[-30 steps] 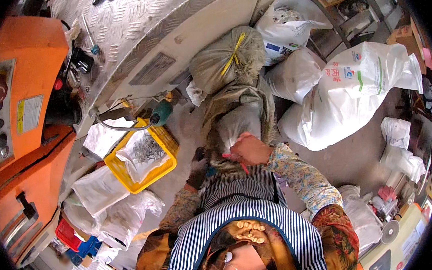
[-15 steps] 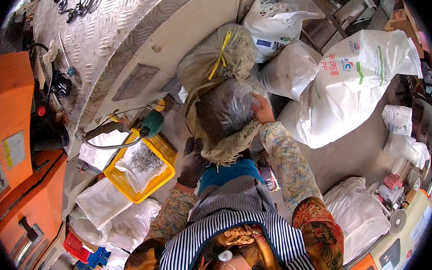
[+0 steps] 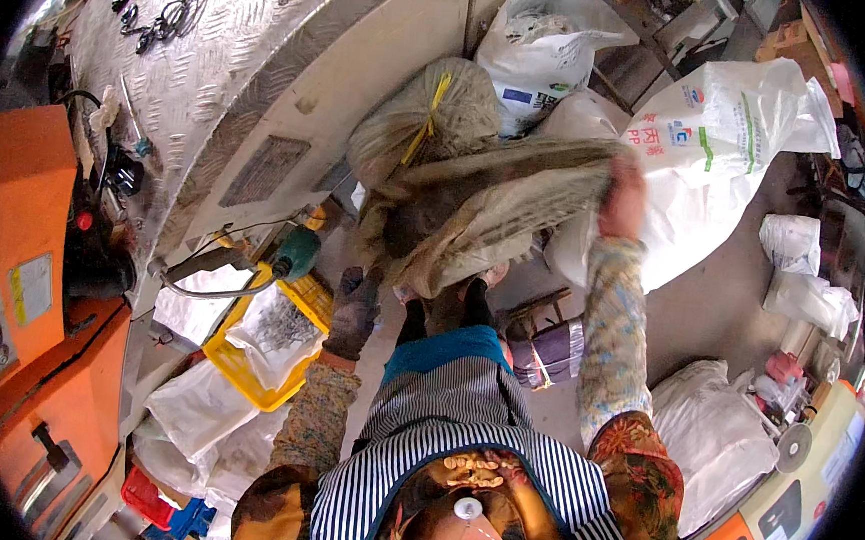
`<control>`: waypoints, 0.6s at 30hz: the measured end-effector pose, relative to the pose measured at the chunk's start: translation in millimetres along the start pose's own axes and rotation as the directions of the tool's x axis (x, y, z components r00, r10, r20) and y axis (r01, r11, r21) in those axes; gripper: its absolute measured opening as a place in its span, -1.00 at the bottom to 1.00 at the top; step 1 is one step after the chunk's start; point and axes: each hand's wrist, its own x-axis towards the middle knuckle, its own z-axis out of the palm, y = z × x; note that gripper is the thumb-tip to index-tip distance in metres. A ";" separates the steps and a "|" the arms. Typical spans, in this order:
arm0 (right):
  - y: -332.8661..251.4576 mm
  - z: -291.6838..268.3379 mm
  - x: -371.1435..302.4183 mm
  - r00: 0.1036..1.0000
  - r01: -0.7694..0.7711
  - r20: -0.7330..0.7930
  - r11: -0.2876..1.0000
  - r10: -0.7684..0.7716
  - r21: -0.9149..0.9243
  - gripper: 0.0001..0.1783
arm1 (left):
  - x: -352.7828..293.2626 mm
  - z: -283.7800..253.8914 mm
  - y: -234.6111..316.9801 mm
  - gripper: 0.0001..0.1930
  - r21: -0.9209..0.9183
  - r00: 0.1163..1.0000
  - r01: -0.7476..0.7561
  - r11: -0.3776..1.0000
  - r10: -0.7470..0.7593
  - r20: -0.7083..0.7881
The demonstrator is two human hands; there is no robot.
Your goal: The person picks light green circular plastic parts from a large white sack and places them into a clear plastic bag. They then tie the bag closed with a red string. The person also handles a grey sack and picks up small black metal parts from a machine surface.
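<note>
A brownish-grey woven sack [image 3: 502,205] is stretched sideways in front of me, its mouth pulled wide and its inside dark. My right hand [image 3: 623,198], bare and slightly blurred, grips the sack's right edge, out in front of the white bags. At the sack's left edge, my left hand [image 3: 354,310] in a dark grey glove is closed on the cloth. Just beyond lies a full sack of similar cloth [image 3: 474,107], tied with a yellow strip [image 3: 428,119]. What the open sack holds is hidden by its folds.
A large white printed bag [image 3: 705,179] stands right, an open white bag [image 3: 528,51] behind. Left are a yellow crate [image 3: 236,357] with small grey pieces, a green cylinder on a bent neck [image 3: 298,251], and an orange machine [image 3: 18,171]. A purple-covered stool-like object [image 3: 552,349] sits near my feet.
My right hand has swung right and pulled the sack's edge out with it. The clear plastic in the sack's mouth no longer shows. My left hand has shifted slightly left.
</note>
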 end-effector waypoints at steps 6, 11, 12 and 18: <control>-80.7 -23.5 -41.1 0.969 0.202 0.156 0.978 -0.191 -0.059 -0.66 | 22.8 29.9 6.8 -0.69 -0.458 0.947 0.188 0.869 -0.284 -0.150; -170.3 -18.7 -47.4 0.892 0.083 0.379 0.912 -0.248 0.402 -0.75 | 27.9 -38.3 36.3 -0.60 -0.416 0.978 0.144 0.898 -0.194 -0.081; -170.4 -16.3 -42.5 0.945 0.046 0.285 0.926 -0.162 0.375 -0.73 | 13.9 -41.1 43.2 -0.59 -0.432 0.984 0.138 0.891 -0.174 -0.044; -131.7 -14.5 -38.5 0.939 0.302 0.131 0.944 -0.319 0.135 -0.56 | 39.6 -78.6 16.2 -0.79 -0.746 0.884 0.363 0.559 -0.461 0.084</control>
